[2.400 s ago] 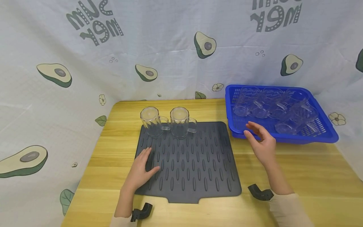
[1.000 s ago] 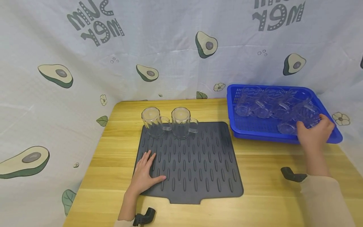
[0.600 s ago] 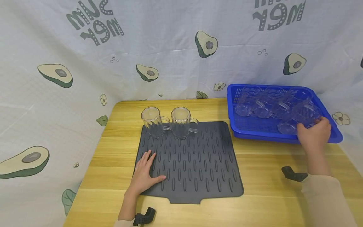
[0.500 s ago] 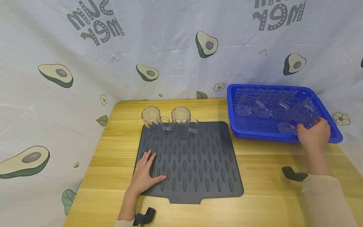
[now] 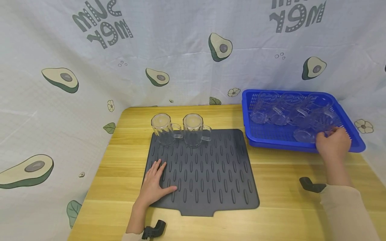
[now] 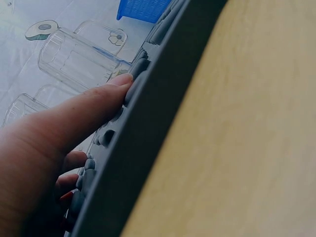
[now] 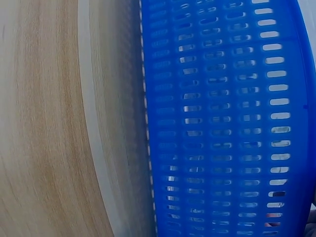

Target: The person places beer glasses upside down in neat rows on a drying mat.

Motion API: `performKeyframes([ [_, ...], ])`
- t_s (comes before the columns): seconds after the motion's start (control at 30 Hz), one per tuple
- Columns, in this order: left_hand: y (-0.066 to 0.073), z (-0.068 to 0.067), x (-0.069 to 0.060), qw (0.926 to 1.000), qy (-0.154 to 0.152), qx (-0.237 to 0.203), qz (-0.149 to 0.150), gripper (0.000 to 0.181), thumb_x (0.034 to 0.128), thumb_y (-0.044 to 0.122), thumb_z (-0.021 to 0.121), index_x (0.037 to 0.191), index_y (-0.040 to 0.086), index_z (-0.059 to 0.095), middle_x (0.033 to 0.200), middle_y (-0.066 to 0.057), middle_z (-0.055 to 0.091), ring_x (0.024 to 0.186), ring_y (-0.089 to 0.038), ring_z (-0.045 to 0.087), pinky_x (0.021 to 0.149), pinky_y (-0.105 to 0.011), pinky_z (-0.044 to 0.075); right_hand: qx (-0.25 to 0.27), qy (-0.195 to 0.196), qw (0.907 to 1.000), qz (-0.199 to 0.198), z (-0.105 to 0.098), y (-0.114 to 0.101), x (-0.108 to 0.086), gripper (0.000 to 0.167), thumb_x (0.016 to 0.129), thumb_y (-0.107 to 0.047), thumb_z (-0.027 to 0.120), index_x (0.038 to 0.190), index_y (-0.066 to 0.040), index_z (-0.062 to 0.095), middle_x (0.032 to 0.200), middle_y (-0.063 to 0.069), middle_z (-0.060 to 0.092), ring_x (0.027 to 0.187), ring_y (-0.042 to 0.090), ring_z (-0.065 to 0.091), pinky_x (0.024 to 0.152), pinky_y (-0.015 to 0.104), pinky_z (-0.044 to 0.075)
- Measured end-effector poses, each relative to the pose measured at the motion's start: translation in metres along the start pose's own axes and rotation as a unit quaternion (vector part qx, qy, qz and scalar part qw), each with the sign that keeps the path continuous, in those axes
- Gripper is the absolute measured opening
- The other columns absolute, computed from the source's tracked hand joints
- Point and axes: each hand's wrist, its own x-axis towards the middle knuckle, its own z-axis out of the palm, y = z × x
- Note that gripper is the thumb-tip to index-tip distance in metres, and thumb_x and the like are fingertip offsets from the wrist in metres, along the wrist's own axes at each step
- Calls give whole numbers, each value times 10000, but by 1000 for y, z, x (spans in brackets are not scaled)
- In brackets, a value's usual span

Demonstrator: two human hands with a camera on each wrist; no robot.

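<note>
My left hand (image 5: 152,187) rests on the left side of a dark grey drying mat (image 5: 205,174), fingers spread; the left wrist view shows its thumb (image 6: 94,108) on the ridged surface. Two clear glass mugs, one left (image 5: 164,130) and one right (image 5: 193,130), stand upside down at the mat's back left, handles to the right. My right hand (image 5: 334,144) reaches over the front rim of a blue basket (image 5: 280,144), its fingers curled at the handle side of a glass mug (image 5: 306,134) lying there. Its fingertips are partly hidden.
Several more glass mugs (image 5: 275,112) lie along the back of the basket. The mat and basket sit on a wooden table (image 5: 280,187), against a printed cloth (image 5: 187,50). In the right wrist view the slotted basket wall (image 7: 217,108) hides most of the work.
My right hand has moved right to the basket's front right and curled its fingers at the mug, which has shifted slightly. The left hand has spread its fingers on the mat.
</note>
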Motion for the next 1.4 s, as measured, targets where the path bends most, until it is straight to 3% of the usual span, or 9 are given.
performKeyframes([
  [0.23, 1, 0, 1, 10000, -35, 22, -29, 1045, 706, 537, 809, 1510, 50, 352, 1591, -182, 201, 1462, -389, 112, 1121, -629, 136, -67, 86, 9999, 69, 1, -1, 2, 403, 910, -100, 362, 1115, 231, 466, 1118, 412, 481, 1171, 597, 380, 1028, 610, 252],
  [0.33, 1, 0, 0, 10000, -23, 6, -32, 1045, 704, 534, 811, 1507, 44, 356, 1589, -185, 205, 1461, -393, 115, 1120, -631, 137, -165, -68, 9998, 131, 0, -1, 2, 411, 942, -123, 382, 1114, 238, 476, 1128, 422, 480, 1187, 608, 360, 1056, 603, 224],
  [0.53, 1, -1, 0, 10000, 0, 58, -11, 1044, 705, 538, 806, 1506, 40, 357, 1587, -187, 208, 1460, -393, 121, 1116, -635, 143, -318, -554, 9976, 261, -2, -2, 4, 437, 1017, -196, 392, 1122, 214, 500, 1164, 414, 477, 1241, 618, 298, 1141, 585, 55],
  [0.63, 1, -1, 0, 10000, -10, 70, -24, 1045, 705, 541, 805, 1506, 40, 357, 1588, -186, 208, 1459, -393, 122, 1117, -634, 143, -279, -577, 9972, 380, -1, -3, 4, 463, 1028, -218, 374, 1176, 200, 506, 1203, 399, 479, 1263, 604, 290, 1145, 576, 59],
  [0.83, 1, 0, 0, 10000, -14, 52, -22, 1043, 709, 538, 807, 1508, 43, 354, 1588, -187, 208, 1459, -395, 122, 1120, -627, 142, 17, -319, 9977, 595, 1, -1, 4, 519, 1034, -266, 352, 1266, 179, 479, 1221, 382, 478, 1267, 589, 295, 1116, 589, 132],
  [1.17, 1, -1, 1, 9999, -32, 115, -8, 1034, 719, 543, 799, 1503, 34, 357, 1581, -196, 220, 1455, -403, 130, 1118, -628, 146, 264, 216, 9975, 615, 6, 0, 1, 531, 1034, -270, 338, 1339, 155, 431, 1302, 374, 456, 1265, 569, 334, 1072, 602, 230],
  [1.4, 2, -1, 0, 9999, -17, 96, -36, 1040, 712, 547, 800, 1501, 33, 360, 1582, -194, 219, 1455, -401, 133, 1120, -626, 142, 626, 460, 9935, 836, 8, -1, -1, 526, 1047, -290, 308, 1393, 102, 353, 1289, 310, 451, 1307, 474, 348, 1077, 567, 271],
])
